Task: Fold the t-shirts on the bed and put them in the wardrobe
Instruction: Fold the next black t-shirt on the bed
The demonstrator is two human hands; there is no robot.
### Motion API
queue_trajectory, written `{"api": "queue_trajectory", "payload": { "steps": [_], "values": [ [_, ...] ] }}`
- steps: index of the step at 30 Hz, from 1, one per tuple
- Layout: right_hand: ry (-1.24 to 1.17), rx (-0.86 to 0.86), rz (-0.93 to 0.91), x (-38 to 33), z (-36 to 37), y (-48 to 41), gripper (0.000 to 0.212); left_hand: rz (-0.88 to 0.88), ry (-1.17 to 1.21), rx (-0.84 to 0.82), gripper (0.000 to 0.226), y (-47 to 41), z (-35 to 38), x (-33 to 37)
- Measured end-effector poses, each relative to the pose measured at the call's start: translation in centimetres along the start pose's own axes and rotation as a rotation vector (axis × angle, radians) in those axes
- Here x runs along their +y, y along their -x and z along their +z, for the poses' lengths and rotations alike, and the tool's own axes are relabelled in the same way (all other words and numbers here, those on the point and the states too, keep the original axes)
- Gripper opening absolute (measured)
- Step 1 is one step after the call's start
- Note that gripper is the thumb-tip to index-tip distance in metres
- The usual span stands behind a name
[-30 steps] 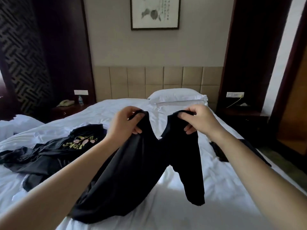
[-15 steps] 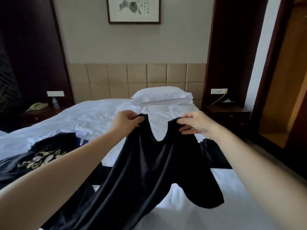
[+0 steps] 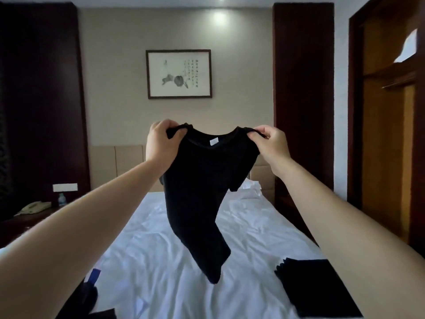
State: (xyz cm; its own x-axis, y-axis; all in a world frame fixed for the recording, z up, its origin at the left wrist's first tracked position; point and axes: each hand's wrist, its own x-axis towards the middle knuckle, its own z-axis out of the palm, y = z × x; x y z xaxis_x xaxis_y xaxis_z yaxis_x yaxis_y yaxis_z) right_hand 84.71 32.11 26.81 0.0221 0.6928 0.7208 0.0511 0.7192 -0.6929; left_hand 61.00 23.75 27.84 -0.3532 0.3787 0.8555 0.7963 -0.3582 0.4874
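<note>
I hold a black t-shirt up in the air over the bed. My left hand pinches its left shoulder and my right hand pinches its right shoulder, one on each side of the collar. A white label shows inside the neck. The shirt hangs free, its hem clear of the sheet. A dark folded garment lies on the bed at the lower right. More dark clothing sits at the lower left edge, partly cut off.
The open wardrobe with a shelf and a rail stands at the right. A nightstand with a phone and a water bottle is at the left. A pillow lies by the headboard. A framed picture hangs on the wall.
Both hands have lifted the t-shirt from low over the bed to head height, so it now hangs free. My view has tilted up and the collar has spread wider.
</note>
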Motion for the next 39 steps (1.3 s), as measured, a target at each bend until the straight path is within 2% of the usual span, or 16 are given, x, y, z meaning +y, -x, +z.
{"api": "queue_trajectory", "payload": {
  "steps": [7, 14, 16, 19, 24, 30, 39],
  "values": [
    [0.185, 0.023, 0.09, 2.8, -4.7, 6.1, 0.012, -0.141, -0.056, -0.087, 0.016, 8.0, -0.5, -2.0],
    [0.439, -0.114, 0.214, 7.3, -8.8, 16.4, 0.024, -0.301, -0.064, -0.296, 0.015, 21.1, -1.4, -4.5],
    [0.489, -0.154, 0.255, 7.8, -9.7, 19.7, 0.022, -0.338, -0.092, -0.335, 0.014, 25.3, -2.2, -4.6],
    [0.561, -0.227, 0.294, 7.8, -10.8, 24.9, 0.007, -0.391, -0.117, -0.407, 0.014, 31.1, -3.9, -4.4],
    [0.595, -0.267, 0.394, 9.1, -12.6, 33.0, 0.009, -0.475, -0.145, -0.476, 0.015, 38.5, -6.9, -4.7],
    [0.71, -0.341, 0.528, 10.7, -14.7, 41.4, 0.005, -0.493, -0.184, -0.56, 0.016, 45.8, -9.4, -5.3],
    [0.893, -0.534, 0.506, 11.4, -16.8, 48.5, 0.007, -0.541, -0.278, -0.769, 0.02, 53.2, -11.2, -5.5]
  ]
}}
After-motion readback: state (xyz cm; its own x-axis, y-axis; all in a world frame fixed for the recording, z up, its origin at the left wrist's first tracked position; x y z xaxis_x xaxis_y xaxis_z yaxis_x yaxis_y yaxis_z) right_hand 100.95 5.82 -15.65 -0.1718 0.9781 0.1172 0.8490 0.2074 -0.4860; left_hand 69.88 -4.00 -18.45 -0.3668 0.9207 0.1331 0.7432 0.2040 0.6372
